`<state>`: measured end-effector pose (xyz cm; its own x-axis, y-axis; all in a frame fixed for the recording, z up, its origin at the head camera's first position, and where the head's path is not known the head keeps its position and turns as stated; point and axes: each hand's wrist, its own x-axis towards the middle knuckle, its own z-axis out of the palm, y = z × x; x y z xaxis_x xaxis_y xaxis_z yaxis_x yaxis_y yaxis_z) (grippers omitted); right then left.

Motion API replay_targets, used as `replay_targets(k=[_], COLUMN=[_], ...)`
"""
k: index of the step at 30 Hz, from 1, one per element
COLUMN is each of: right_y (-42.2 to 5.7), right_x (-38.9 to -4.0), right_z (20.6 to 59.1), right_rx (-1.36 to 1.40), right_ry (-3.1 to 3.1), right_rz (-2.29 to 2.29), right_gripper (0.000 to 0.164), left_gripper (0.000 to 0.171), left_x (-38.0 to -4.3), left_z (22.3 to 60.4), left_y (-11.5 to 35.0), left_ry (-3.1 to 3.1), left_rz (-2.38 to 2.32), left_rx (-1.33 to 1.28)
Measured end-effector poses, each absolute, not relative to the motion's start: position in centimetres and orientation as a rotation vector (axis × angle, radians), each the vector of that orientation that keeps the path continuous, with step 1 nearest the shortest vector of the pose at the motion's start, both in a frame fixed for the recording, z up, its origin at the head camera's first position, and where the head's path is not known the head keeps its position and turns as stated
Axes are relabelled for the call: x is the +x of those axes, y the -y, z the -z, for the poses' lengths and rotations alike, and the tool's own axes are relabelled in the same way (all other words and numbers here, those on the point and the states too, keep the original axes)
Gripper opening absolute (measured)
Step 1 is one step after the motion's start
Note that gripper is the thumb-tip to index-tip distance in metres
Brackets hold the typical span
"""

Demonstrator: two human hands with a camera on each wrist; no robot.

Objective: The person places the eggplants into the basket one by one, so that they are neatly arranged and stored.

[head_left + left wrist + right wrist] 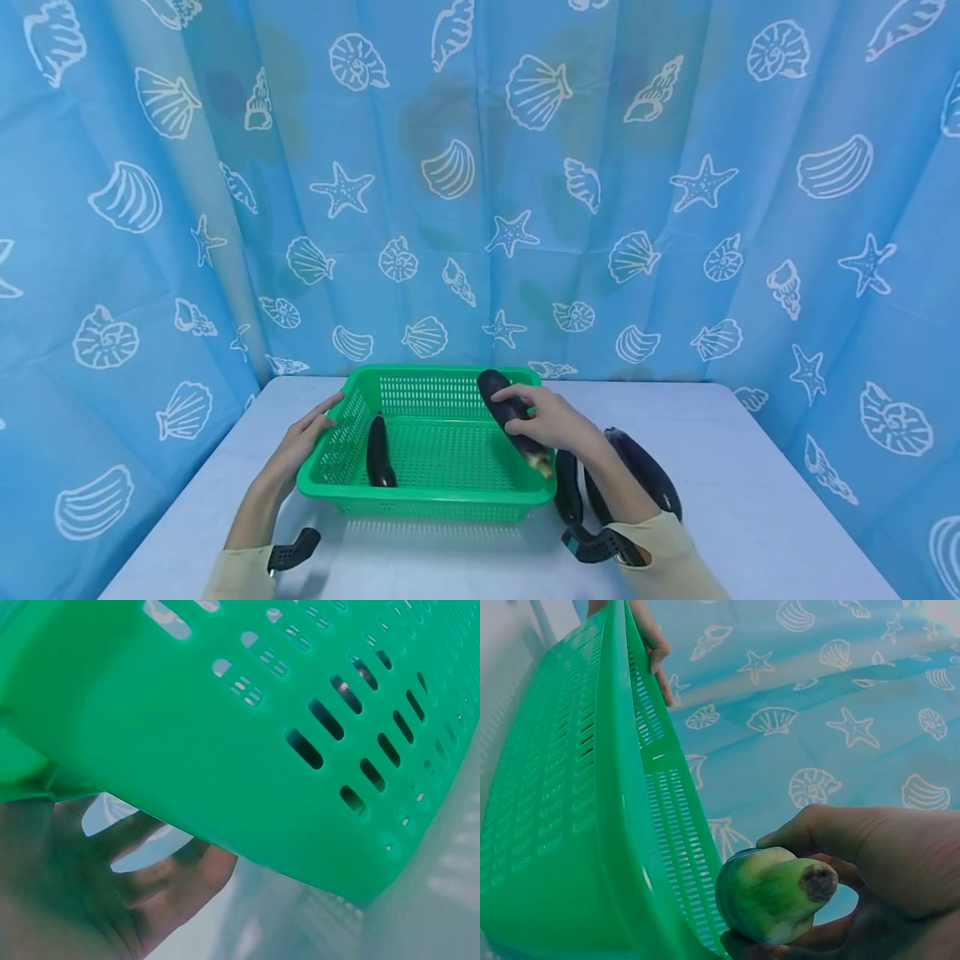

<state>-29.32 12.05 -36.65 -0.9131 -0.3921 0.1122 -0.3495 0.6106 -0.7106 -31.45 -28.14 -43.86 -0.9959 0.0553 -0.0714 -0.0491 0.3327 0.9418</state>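
Observation:
A green plastic basket (435,493) with slotted walls stands on the table. Against its left rim rests my left hand (300,442), fingers spread and touching the basket from outside in the left wrist view. My right hand (551,419) grips a dark purple eggplant (504,408) round its middle, above the basket's right end. Its green stem end (780,892) points toward the right wrist camera. Another eggplant (379,450) lies inside the basket at the left. To the right of the basket, several eggplants (647,471) lie on the table, partly hidden by my right forearm.
The white table (750,500) extends on both sides of the basket. A blue curtain (480,208) with white shells and starfish hangs behind and at the sides. Each wrist carries a black camera mount (294,550).

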Motion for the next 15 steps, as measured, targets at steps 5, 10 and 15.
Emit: replay_targets(k=[5, 10, 15], right_y=[-11.6, -11.2, -10.8], right_x=[-29.3, -29.2, -29.3], right_z=[36.6, 36.6, 36.7], right_rx=[-0.610, -0.611, -0.600], right_ry=[-2.754, -2.754, -2.752], right_rz=[1.210, 1.196, 1.174], right_gripper=[0.040, 0.039, 0.039], left_gripper=[0.057, 0.057, 0.057], left_x=[-31.5, -31.6, -31.5], left_z=[43.8, 43.8, 43.8], left_y=[28.1, 28.1, 28.2], left_ry=[-2.494, -2.494, -2.486], left_rz=[-1.751, -1.751, -1.760], left_rx=[-0.007, -0.009, 0.005])
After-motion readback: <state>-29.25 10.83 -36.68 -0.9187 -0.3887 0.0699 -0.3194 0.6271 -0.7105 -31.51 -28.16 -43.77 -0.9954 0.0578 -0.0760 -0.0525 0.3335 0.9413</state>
